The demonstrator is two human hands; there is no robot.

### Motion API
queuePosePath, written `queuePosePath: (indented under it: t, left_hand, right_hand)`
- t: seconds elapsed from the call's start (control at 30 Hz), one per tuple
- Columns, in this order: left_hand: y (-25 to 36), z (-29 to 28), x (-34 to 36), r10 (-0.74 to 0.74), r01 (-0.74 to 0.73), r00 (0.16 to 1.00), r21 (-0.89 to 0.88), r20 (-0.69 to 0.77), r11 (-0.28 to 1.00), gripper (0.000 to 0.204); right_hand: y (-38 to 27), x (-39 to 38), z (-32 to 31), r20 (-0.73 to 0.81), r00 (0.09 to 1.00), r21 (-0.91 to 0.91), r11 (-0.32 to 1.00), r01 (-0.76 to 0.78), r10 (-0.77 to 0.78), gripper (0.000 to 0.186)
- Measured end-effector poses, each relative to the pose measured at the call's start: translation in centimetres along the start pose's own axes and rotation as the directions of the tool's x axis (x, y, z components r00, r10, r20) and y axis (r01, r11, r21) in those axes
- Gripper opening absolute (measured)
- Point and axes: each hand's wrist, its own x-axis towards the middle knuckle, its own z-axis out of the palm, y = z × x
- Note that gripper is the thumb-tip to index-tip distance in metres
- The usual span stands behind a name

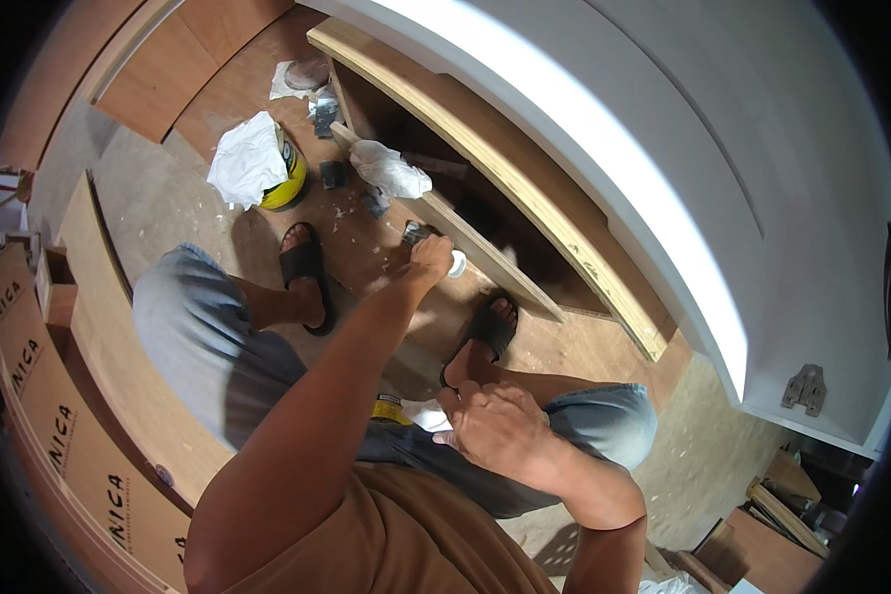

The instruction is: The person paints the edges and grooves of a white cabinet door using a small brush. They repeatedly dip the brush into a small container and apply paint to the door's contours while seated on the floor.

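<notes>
My left hand (pixel 431 255) reaches down to the brown board floor between my feet, its fingers bent together. A small dark piece (pixel 416 233) lies at its fingertips, and a round white thing (pixel 456 263) shows just right of it. What the fingers grip, if anything, is hidden. Close to my lap, my right hand (pixel 500 426) is closed with its back upward. Beside its thumb are a white thing (pixel 428 414) and part of a yellow container (pixel 391 408), both mostly covered, so what it holds cannot be made out.
A yellow tub (pixel 285 183) with white paper (pixel 246 158) over it stands ahead. A crumpled white bundle (pixel 391 170) rests by a wooden strip (pixel 495 259). Black scraps (pixel 334 175) lie around. A white panel (pixel 653 198) with a metal hinge (pixel 805 389) curves along the right; cardboard boxes (pixel 69 416) line the left.
</notes>
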Motion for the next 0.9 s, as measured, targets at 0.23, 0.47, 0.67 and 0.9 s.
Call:
queuePosePath:
  t: [0.23,0.47,0.67,0.9]
  left_hand:
    - [0.6,-0.3,-1.5,0.085,-0.085,0.996,-0.012,-0.029,0.996,0.017]
    - [0.4,0.3,-2.0,0.115,-0.124,0.985,-0.067,-0.128,0.99,0.018]
    - [-1.1,2.6,-2.1,0.066,-0.129,0.96,-0.22,-0.273,0.967,0.015]
    - [-2.1,4.2,-3.4,-0.117,-0.057,0.948,-0.519,-0.296,0.853,0.016]
  right_hand:
    - [0.0,-0.2,-0.3,-0.104,0.995,0.026,1.0,0.005,-0.002,0.038]
    - [-0.1,0.5,0.5,-0.116,0.993,0.011,1.0,0.014,-0.013,0.035]
    - [-0.2,1.3,0.3,-0.099,0.995,-0.002,1.0,0.026,-0.026,0.033]
    - [-0.8,1.8,-0.1,-0.118,0.992,0.008,0.999,0.045,-0.043,0.033]
